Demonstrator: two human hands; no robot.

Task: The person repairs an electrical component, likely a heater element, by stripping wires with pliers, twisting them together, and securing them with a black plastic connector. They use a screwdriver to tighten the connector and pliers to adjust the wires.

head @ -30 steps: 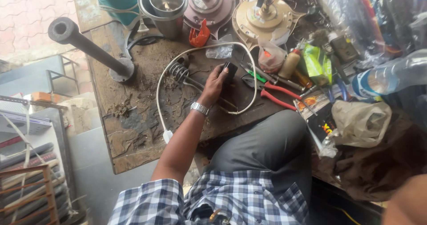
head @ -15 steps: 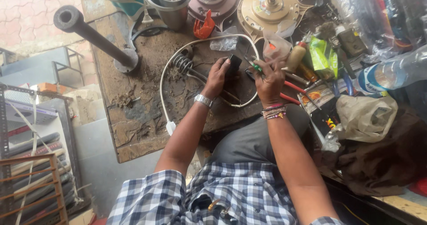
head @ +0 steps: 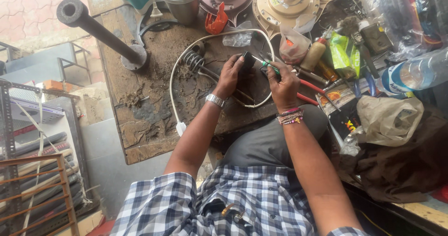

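While the left hand [head: 229, 76] clamps a small black boxy part [head: 248, 61] over the grimy wooden desk [head: 140, 124], the right hand [head: 283, 82] pinches a green-handled screwdriver [head: 269, 66] against it; a white looped cord [head: 173, 84] lies around, work seemingly unfinished.

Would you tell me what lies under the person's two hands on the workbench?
Under the left hand and right hand lie a looped white cord and red-handled pliers. The bench directly beneath the palms is covered.

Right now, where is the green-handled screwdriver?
In the head view, the green-handled screwdriver is in the right hand, its tip at the black part held by the left hand.
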